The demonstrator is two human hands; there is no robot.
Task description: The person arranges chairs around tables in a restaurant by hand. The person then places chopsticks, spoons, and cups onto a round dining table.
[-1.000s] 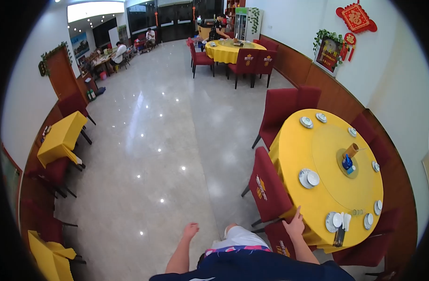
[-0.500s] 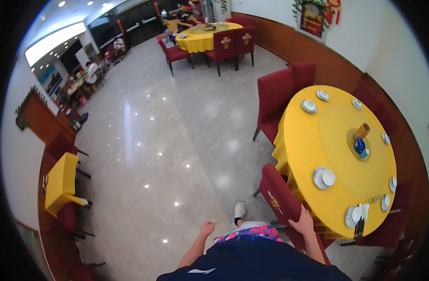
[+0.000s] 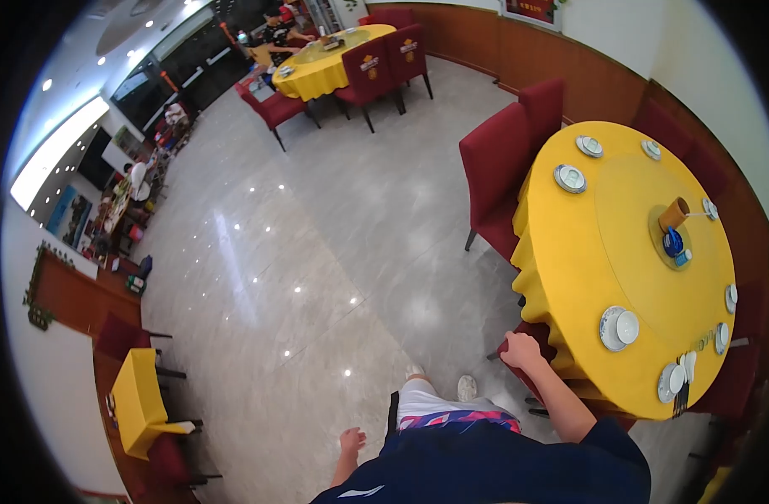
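Note:
Bent over the top of a dark red chair (image 3: 540, 334), my right hand (image 3: 521, 349) has its fingers closed on the chair back. Most of that chair is hidden by my hand, my forearm and the cloth of the round yellow table (image 3: 569, 277). My left hand (image 3: 352, 439) hangs low beside my white shorts, holding nothing, its fingers loosely apart. On the table near my right side are a bowl and plate setting (image 3: 619, 328) and another setting (image 3: 672, 382) with dark chopsticks and a white spoon beside it.
A second red chair (image 3: 491, 172) stands farther along the table. A wooden cup (image 3: 675, 213) and a blue item (image 3: 672, 243) sit mid-table. At the back, a person (image 3: 277, 38) is beside another yellow table (image 3: 317, 76). A small yellow table (image 3: 139, 403) stands at left.
My viewpoint has shifted, and the round table appears farther right. The held chair back now shows far less of its face. My left hand has dropped lower and its fingers have loosened.

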